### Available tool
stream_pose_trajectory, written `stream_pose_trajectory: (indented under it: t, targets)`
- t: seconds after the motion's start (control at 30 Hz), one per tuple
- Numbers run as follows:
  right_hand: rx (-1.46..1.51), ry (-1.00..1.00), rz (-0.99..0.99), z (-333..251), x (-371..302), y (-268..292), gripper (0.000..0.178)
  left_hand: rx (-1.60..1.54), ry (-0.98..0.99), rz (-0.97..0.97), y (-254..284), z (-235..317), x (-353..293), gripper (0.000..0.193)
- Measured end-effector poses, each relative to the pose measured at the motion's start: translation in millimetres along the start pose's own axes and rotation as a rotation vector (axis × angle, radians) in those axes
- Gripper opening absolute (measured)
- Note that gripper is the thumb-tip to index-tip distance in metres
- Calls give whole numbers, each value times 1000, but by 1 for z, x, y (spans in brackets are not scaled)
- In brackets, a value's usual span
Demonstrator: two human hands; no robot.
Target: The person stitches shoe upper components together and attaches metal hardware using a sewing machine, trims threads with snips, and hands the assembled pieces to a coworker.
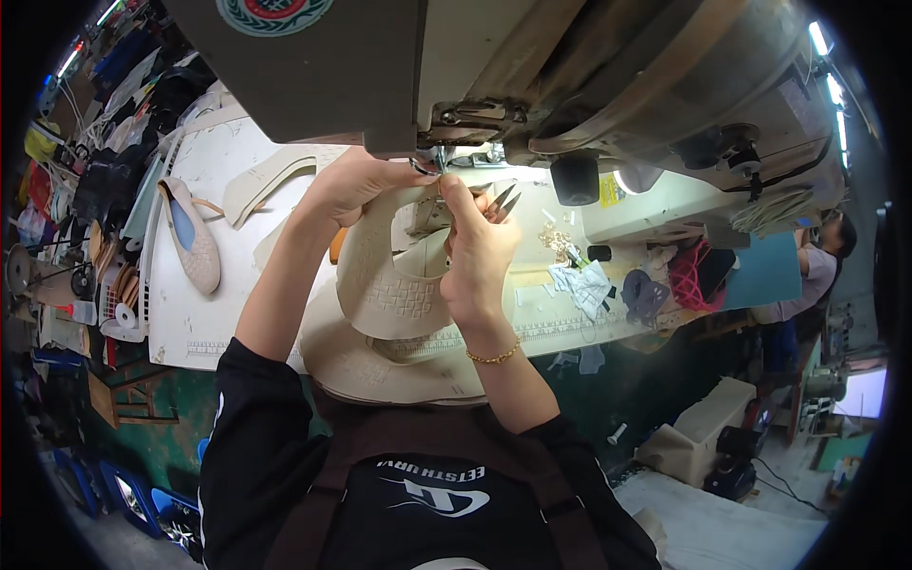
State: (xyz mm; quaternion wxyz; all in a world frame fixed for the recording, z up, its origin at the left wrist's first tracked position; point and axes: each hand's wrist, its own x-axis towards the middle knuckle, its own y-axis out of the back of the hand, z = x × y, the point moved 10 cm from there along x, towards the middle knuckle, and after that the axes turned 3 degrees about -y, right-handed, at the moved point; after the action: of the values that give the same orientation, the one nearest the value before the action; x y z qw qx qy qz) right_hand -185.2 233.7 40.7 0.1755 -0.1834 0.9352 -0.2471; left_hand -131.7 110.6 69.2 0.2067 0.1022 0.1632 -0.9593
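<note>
A cream shoe upper with a woven pattern at the toe hangs in a loop below the needle area of a sewing machine. My left hand pinches its top edge at the left of the needle; some fingertips are hidden behind the upper. On the right, my right hand grips the same edge, thumb on top near the needle. Thread snips are tucked in that hand, their two pointed blades sticking out to the right. More cream uppers lie stacked below, against my body at the table's edge.
A beige flat shoe and another cream upper lie left on the white table. Right of my hands are small gold pieces, a crumpled white cloth and red cord. A person sits at far right.
</note>
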Motion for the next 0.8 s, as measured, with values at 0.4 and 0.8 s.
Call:
stream_pose_trajectory:
  t: [0.4,0.8]
  targets:
    - [-58,263,31,-18,-2,22,24,42,-193,-13,20,-4,21,24]
    - [-781,797,-111,-61,54,27,19,130,-92,21,27,-10,30,29]
